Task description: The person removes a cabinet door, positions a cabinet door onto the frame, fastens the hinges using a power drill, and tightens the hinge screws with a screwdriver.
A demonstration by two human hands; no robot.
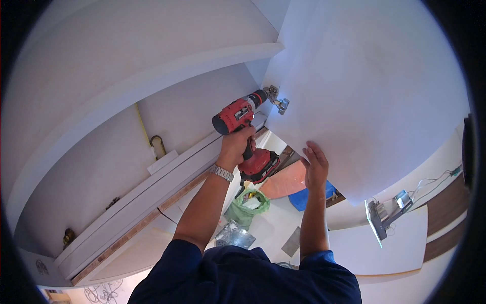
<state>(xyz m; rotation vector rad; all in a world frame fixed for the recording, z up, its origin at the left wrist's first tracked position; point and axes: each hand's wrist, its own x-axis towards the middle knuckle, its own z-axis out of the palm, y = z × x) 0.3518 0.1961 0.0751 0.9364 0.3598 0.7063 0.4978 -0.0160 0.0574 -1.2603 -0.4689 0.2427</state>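
The left hand (237, 145) is gripping a red drill (235, 115), which is pointing at a metal hinge (273, 93) near the corner of a white door (374, 101), beside a pale cabinet (96, 137). The right hand (317, 166) is lying open at the door's lower edge. Below, a green bag (245, 209) is standing on the floor (273, 218); wires (425, 183) are trailing nearby.

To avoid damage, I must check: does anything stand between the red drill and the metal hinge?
Nothing visible does. The red drill, in the left hand, points at the metal hinge from close by; whether they touch, I cannot tell. The right hand is at the white panel, out of the way.
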